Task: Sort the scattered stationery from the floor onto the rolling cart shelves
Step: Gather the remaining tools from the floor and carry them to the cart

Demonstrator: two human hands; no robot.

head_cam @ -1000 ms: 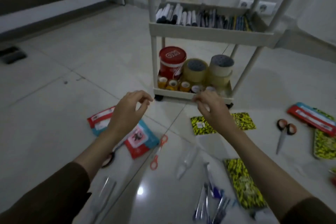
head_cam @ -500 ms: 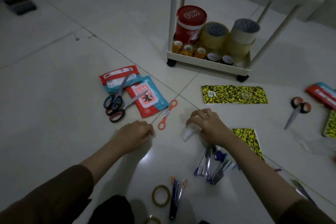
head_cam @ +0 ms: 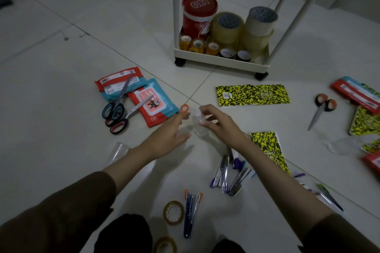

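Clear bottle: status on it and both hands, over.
Right hand pinches clear bottle, at the floor. Left hand open beside it. Orange scissors partly under left fingers, close by.

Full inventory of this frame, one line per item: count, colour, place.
rolling cart: 1, cream, top centre
red tub: 1, cart bottom shelf, left
big tape rolls: at least 3, tan, beside the tub
small tape rolls: 5, amber and dark, shelf front
wipe packs: 2 left, red and teal; more at right edge
scissors: 2 on the wipe packs; 1 right, orange-handled
notebooks: 2 yellow-black, centre; more right
pens: loose clusters, bottom centre
tape on floor: 2, amber, bottom
clear bottle: 1, between the hands
left hand: open, beside the bottle
right hand: pinches the bottle
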